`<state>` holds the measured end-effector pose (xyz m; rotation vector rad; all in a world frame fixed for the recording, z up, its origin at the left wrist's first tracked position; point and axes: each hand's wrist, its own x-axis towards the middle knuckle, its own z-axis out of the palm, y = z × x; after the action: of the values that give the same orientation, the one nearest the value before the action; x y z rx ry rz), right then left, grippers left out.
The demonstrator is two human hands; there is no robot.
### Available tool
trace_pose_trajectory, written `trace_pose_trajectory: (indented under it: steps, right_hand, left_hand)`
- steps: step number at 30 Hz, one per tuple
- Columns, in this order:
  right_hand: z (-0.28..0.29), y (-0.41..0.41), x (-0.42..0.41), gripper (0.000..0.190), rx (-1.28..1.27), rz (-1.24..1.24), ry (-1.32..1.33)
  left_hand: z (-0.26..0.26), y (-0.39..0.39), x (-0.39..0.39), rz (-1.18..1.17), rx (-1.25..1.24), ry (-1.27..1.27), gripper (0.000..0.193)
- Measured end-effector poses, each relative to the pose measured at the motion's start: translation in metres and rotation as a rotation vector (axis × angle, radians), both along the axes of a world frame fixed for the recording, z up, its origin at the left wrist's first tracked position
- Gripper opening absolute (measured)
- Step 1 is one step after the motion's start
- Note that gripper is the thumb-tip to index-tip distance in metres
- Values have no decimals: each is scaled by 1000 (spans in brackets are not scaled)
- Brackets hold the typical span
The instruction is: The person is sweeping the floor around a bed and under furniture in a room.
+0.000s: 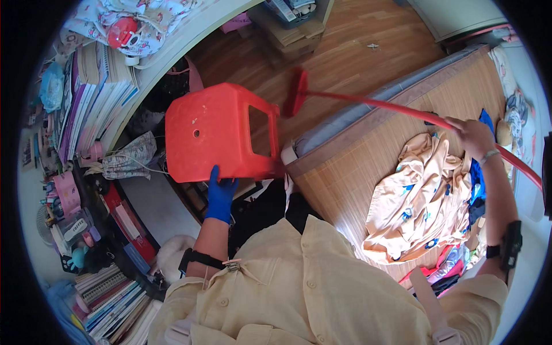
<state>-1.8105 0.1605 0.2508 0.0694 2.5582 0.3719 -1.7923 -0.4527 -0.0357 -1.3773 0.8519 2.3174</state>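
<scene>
My left hand, in a blue glove, grips the lower edge of a red plastic stool. The stool is tilted, with its seat and one slotted side in view. In my bare right hand is the long red handle of a broom. Its red head hangs over the wooden floor, just right of the stool; the head is slightly blurred, and I cannot tell whether it touches the floor. The far end of the handle runs out at the right rim.
On my right stands a bed with a bamboo mat, bearing a peach satin garment. To my left, shelves hold upright books and notebooks. A cardboard box stands on the floor ahead, near a small scrap.
</scene>
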Motion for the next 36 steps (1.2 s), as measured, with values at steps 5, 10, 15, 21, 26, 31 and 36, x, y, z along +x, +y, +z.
trace_pose_trajectory:
  steps: [5,10,15,21,26,31,36]
  right_hand:
    - [-46,-8,-35,29,43,11,-49]
    - [-50,15,-57,29,124,-43,29]
    - [-60,15,-67,28,157,-172,53]
    - [-77,-10,-57,29,101,-399,-40]
    - [-83,-36,-66,30,37,-480,-100]
    - [-68,-62,-94,30,87,-527,-93]
    - [-62,-78,-115,25,100,-505,-160]
  left_hand:
    - [7,12,-23,15,28,-32,49]
    - [-1,28,-52,-121,-40,22,58]
    - [-26,41,-106,-246,-124,60,62]
    - [-78,33,-199,-306,-124,112,52]
    - [-133,-11,-259,-365,-49,64,58]
    - [-178,-66,-331,-433,148,109,53]
    - [-208,-50,-348,-361,243,153,63]
